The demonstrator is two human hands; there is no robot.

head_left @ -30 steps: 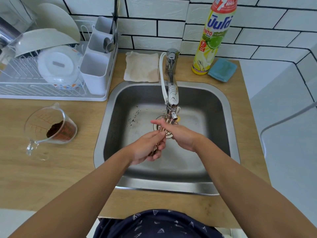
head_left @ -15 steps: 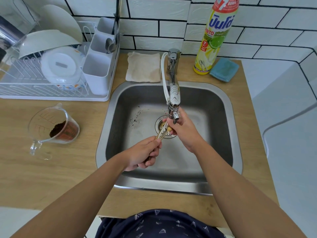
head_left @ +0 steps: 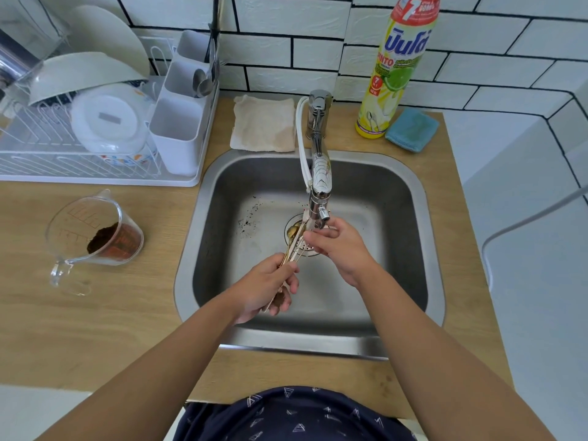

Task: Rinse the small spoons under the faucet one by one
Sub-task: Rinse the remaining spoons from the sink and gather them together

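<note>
A bunch of small spoons (head_left: 294,241) is gripped by the handles in the left hand (head_left: 265,286), fingers curled round them, bowls pointed up toward the faucet (head_left: 319,173) spout over the sink (head_left: 397,198) drain. One spoon tip is pinched by the right hand (head_left: 337,246) just under the spout. A measuring jug (head_left: 92,230) is seen on the counter (head_left: 95,313), left of the sink.

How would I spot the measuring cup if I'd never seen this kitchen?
Start at the steel sink and look left along the wooden counter. In front of the white dish rack lies a clear measuring cup, tipped on its side; it alone holds dark brown grounds.
</note>
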